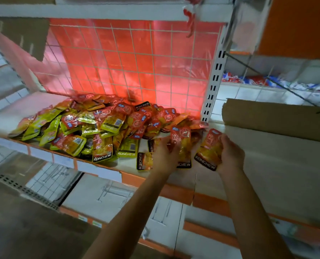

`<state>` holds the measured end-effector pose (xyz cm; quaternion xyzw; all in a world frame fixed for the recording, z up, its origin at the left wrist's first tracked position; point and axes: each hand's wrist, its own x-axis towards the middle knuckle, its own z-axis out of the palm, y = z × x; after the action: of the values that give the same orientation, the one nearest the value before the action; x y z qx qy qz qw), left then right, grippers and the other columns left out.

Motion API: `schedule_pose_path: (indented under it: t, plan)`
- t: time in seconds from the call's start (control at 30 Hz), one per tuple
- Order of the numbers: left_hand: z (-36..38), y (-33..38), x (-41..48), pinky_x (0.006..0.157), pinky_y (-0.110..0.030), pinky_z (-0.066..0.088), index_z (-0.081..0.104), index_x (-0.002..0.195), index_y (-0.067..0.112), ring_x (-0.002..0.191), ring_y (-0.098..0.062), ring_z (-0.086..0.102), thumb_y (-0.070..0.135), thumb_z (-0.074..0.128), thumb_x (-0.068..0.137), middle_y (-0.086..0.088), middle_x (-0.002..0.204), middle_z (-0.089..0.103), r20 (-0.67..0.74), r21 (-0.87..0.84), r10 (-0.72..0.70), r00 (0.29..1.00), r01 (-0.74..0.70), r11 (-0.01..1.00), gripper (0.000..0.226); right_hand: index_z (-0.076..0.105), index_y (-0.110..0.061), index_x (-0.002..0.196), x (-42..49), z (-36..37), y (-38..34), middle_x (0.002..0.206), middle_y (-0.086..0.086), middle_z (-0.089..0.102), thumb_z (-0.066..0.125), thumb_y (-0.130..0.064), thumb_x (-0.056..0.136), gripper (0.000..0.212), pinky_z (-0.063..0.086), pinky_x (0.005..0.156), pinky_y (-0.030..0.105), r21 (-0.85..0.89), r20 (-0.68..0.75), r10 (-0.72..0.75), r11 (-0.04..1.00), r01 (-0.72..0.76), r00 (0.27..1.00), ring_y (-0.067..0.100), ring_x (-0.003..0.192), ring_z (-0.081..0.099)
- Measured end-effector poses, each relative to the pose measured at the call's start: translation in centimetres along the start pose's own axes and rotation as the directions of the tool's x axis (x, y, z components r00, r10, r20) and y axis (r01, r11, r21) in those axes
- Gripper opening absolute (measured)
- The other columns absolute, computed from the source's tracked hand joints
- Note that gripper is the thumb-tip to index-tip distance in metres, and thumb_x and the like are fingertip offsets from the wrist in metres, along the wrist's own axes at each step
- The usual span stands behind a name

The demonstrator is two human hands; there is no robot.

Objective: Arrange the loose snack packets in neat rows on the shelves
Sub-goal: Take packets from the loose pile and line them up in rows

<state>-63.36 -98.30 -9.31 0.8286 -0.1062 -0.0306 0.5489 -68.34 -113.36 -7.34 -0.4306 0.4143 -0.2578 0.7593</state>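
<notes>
The left hand [164, 154] has its fingers curled round one orange packet [181, 141], held upright at the right end of the loose pile [99, 124] on the shelf [34, 107]. The right hand [231, 156] grips a second packet [208, 146] just beside it. No neat row is visible yet. The film looks glossy, so a light pinch may let a packet slip. An edge packet [144, 161] lies close to the shelf's front lip, and a brushing wrist could knock it off.

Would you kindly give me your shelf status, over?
Left hand grips orange foil snack packet, right hand a second orange packet. Yellow-and-orange packet heap unsorted on white shelf. Brown cardboard sheet at right.
</notes>
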Motion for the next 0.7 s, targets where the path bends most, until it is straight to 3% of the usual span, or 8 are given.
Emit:
schedule_pose_path:
  t: [0.07, 0.13, 0.23, 0.33, 0.47, 0.57, 0.7]
  plan:
    - [0.7, 0.3, -0.4, 0.064, -0.022, 0.041, 0.065, 0.105, 0.009, 0.086, -0.02, 0.065, 0.025, 0.059, 0.094, -0.003, 0.093, 0.07, 0.069, -0.088, 0.001, 0.998, 0.005, 0.996, 0.021, 0.061, -0.011, 0.08, -1.0, -1.3, -0.2, 0.077, 0.007, 0.065, 0.067, -0.025, 0.089, 0.017, 0.055, 0.067, 0.041, -0.003, 0.025, 0.085, 0.996, -0.085, 0.996, 0.021, 0.065, 0.063]
    - [1.4, 0.7, -1.0, 0.066, -0.024, 0.045, 0.066, 0.093, 0.016, 0.077, -0.012, 0.064, 0.026, 0.063, 0.091, 0.005, 0.084, 0.069, 0.119, -0.169, -0.041, 0.992, 0.061, 0.984, 0.011, 0.061, -0.01, 0.085, -1.6, -2.6, -0.4, 0.08, 0.009, 0.068, 0.065, -0.026, 0.09, 0.017, 0.056, 0.068, 0.044, 0.024, 0.081, 0.177, 0.983, -0.179, 0.981, 0.024, 0.072, 0.066]
    - [3.0, 1.6, -1.7, 0.076, -0.035, 0.053, 0.068, 0.088, 0.015, 0.082, -0.018, 0.068, 0.024, 0.068, 0.088, 0.001, 0.085, 0.071, 0.229, -0.298, -0.1, 0.968, 0.168, 0.94, 0.01, 0.06, -0.004, 0.095, -2.1, -4.7, -0.9, 0.092, 0.015, 0.068, 0.058, -0.007, 0.09, 0.006, 0.054, 0.072, 0.045, 0.104, 0.206, 0.223, 0.963, -0.248, 0.953, 0.029, 0.087, 0.065]
    - [4.7, 3.1, -2.4, 0.074, -0.035, 0.054, 0.068, 0.08, 0.013, 0.08, -0.021, 0.069, 0.021, 0.069, 0.087, -0.005, 0.083, 0.072, 0.304, -0.359, -0.102, 0.947, 0.213, 0.909, 0.011, 0.062, 0.001, 0.098, -2.3, -7.2, -1.3, 0.091, 0.014, 0.069, 0.052, 0.009, 0.085, 0.017, 0.053, 0.068, 0.034, 0.127, 0.241, 0.133, 0.978, -0.167, 0.961, 0.024, 0.085, 0.066]
    - [7.2, 5.1, -3.6, 0.069, -0.035, 0.053, 0.07, 0.075, 0.015, 0.073, -0.027, 0.066, 0.02, 0.068, 0.088, -0.004, 0.072, 0.07, 0.374, -0.335, -0.116, 0.92, 0.25, 0.908, 0.013, 0.065, -0.002, 0.094, -2.4, -11.1, -2.8, 0.083, 0.008, 0.074, 0.058, 0.004, 0.086, 0.012, 0.056, 0.06, 0.025, 0.157, 0.167, 0.021, 0.986, -0.048, 0.986, 0.017, 0.078, 0.071]
    - [9.4, 6.6, -4.8, 0.083, -0.048, 0.055, 0.071, 0.082, 0.01, 0.088, -0.038, 0.068, 0.018, 0.068, 0.088, -0.018, 0.089, 0.072, 0.442, -0.339, -0.135, 0.887, 0.305, 0.89, 0.01, 0.066, -0.007, 0.093, -2.6, -14.7, -4.0, 0.08, 0.009, 0.075, 0.061, -0.003, 0.086, 0.009, 0.055, 0.053, 0.026, 0.139, 0.105, -0.021, 0.99, 0.006, 0.994, 0.019, 0.071, 0.073]
    - [13.2, 8.8, -7.4, 0.084, -0.046, 0.057, 0.071, 0.082, 0.013, 0.078, -0.026, 0.07, 0.015, 0.07, 0.086, -0.01, 0.084, 0.073, 0.516, -0.338, -0.133, 0.846, 0.343, 0.876, 0.004, 0.07, -0.009, 0.095, -2.8, -19.9, -5.5, 0.074, 0.011, 0.071, 0.063, -0.012, 0.085, 0.012, 0.049, 0.053, 0.027, 0.026, -0.008, -0.08, 0.996, 0.08, 0.997, 0.022, 0.061, 0.067]
